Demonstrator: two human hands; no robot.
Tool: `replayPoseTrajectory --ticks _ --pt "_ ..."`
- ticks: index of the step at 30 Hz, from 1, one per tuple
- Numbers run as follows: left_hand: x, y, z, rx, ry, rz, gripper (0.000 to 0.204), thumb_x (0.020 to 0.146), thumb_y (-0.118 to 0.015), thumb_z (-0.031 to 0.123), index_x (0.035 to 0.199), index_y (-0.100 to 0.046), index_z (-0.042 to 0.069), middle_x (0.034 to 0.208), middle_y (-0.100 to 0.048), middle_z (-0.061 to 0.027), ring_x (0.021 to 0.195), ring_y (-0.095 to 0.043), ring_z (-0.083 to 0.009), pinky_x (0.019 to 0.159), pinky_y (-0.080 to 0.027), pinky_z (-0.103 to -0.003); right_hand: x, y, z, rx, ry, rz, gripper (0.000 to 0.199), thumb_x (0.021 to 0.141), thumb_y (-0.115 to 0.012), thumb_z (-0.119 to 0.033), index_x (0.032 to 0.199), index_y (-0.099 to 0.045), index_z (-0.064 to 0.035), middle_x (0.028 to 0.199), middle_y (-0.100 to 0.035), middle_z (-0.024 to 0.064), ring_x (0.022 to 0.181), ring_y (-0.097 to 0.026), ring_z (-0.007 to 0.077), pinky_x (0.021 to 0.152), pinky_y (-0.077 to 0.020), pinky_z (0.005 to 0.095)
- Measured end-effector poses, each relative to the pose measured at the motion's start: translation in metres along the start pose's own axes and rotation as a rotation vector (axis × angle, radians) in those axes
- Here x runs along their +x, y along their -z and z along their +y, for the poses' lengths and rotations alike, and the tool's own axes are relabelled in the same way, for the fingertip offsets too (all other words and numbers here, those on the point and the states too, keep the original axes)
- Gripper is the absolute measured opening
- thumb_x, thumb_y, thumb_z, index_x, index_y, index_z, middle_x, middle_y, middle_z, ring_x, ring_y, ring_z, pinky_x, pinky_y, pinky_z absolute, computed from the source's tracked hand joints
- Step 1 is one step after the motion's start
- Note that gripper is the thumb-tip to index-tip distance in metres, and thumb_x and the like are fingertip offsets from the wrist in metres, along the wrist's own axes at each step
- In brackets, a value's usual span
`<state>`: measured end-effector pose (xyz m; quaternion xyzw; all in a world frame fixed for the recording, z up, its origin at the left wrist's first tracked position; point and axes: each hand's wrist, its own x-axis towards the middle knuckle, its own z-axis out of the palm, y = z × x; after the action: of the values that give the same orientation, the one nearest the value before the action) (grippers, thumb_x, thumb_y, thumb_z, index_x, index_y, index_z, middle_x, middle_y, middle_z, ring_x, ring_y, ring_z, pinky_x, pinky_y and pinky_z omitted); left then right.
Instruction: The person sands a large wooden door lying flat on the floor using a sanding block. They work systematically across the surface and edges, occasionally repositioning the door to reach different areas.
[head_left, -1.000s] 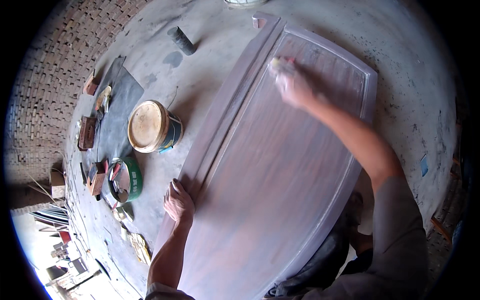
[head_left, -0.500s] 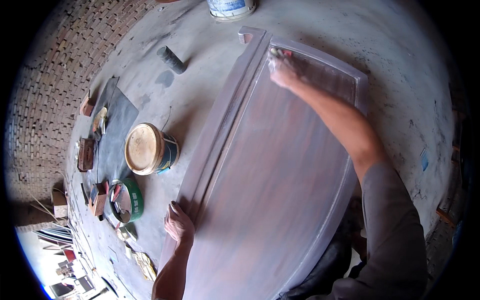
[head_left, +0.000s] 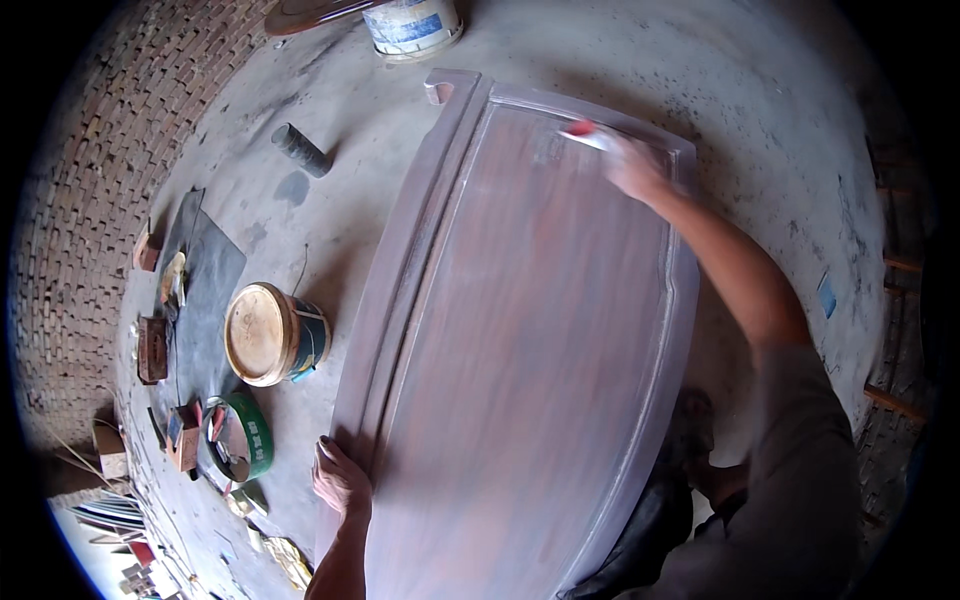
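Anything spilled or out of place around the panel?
Two minor things: a dark patch on the floor beside the dark cylinder, perhaps a stain, though I can't tell if it's wet; and a blue scrap lying alone right of the panel.

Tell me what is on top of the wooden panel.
On the wooden panel, the left hand rests at the left edge; the blurred right hand holds a red-and-white item at the far end. The surface beneath them is covered and cannot be seen.
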<state>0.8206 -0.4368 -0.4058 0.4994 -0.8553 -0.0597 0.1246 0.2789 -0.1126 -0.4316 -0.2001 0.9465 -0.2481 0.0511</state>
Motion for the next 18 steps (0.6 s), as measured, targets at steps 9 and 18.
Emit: replayPoseTrajectory --ticks 9,18 --pt "0.001 -0.014 0.007 -0.023 -0.004 -0.036 0.049 0.110 -0.038 0.036 0.094 -0.065 -0.002 0.088 -0.067 -0.0274 0.083 -0.061 -0.0497 0.073 -0.044 -0.057 0.004 0.010 0.102 -0.436 0.375 0.577 0.054 0.092 -0.053 0.002 0.145 -0.052 -0.0078 0.135 -0.063 0.0174 0.110 -0.068 0.0368 0.097 -0.0533 0.0456" --pt "0.001 0.016 -0.007 -0.011 0.095 -0.088 0.056 0.110 -0.033 0.041 0.099 -0.066 -0.003 0.091 -0.067 -0.0295 0.084 -0.060 -0.0521 0.075 -0.044 -0.058 0.034 -0.022 0.006 -0.091 0.058 0.028 0.069 0.086 -0.057 0.004 0.150 -0.049 -0.0200 0.127 -0.066 0.0173 0.104 -0.069 0.0326 0.090 -0.0563 0.0434"
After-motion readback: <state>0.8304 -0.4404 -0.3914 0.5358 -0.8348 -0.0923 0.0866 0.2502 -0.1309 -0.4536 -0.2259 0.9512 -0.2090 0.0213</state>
